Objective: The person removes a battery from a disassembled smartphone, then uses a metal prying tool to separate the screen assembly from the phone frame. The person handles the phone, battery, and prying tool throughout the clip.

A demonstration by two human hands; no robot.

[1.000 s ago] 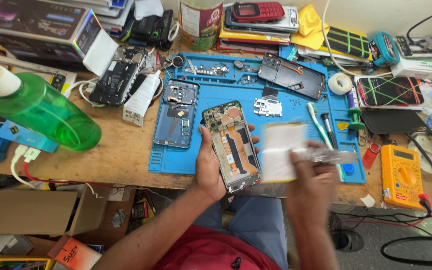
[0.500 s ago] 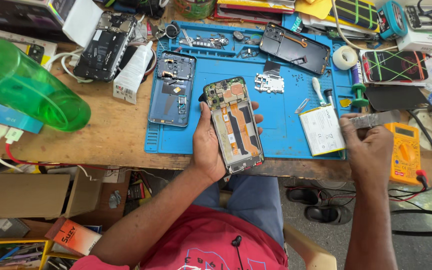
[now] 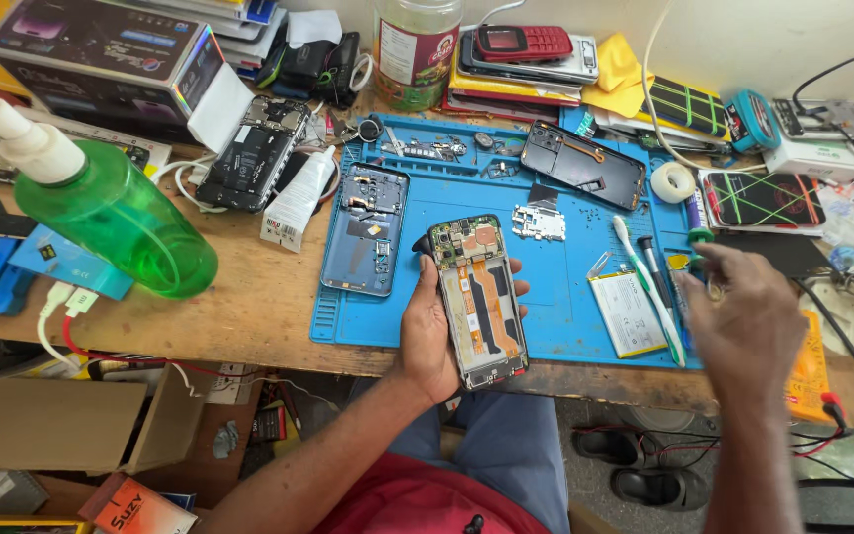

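My left hand point(image 3: 429, 336) holds an opened phone point(image 3: 478, 302) with its back off, orange flex cables and board showing, over the front edge of the blue work mat point(image 3: 555, 272). My right hand point(image 3: 743, 316) hovers at the mat's right edge, blurred, fingers apart. Its fingertips are beside a green-capped screwdriver point(image 3: 698, 239) and a white toothbrush point(image 3: 650, 287). A white battery point(image 3: 625, 312) lies flat on the mat just left of that hand.
On the mat lie a blue phone frame point(image 3: 366, 227), a black back cover point(image 3: 583, 163) and a small metal shield point(image 3: 540, 222). A green bottle point(image 3: 111, 213) lies at the left. A tape roll point(image 3: 672, 181) and yellow multimeter point(image 3: 809, 371) are at the right.
The battery went from my right hand onto the mat. My right hand then held a metal tool off to the right; now it is over the tools with nothing visible in it.
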